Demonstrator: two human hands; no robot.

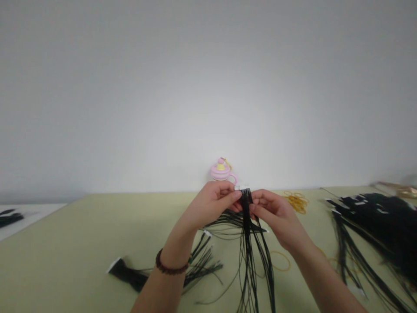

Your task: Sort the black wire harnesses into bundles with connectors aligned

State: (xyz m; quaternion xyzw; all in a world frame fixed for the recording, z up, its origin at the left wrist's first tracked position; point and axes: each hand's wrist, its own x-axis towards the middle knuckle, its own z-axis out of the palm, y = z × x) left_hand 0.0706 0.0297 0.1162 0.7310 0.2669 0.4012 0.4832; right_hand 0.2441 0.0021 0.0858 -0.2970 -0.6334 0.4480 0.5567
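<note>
Left hand: thumb and fingers close in a narrow pinch at the top of a bunch of black wires, just below its white plug.
Right hand: thumb and fingers draw together, narrow, on strands at the side of the same bunch, slightly lower than the left; exact contact is partly hidden.
Black wires: held upright above the counter, plug end up, loose ends trailing down between the forearms.
Wrist: a dark beaded bracelet circles the left one.
Behind the hands: a pink and yellow trinket stands near the pale wall.
Beyond the right hand: yellow rubber bands lie in a loose heap, while a single band rests nearer the camera.
Counter, left: a white-ended wire bundle lies partly behind the left forearm.
Counter, right: a large pile of black wires with white plugs spreads toward the edge of view, somewhat blurred.
</note>
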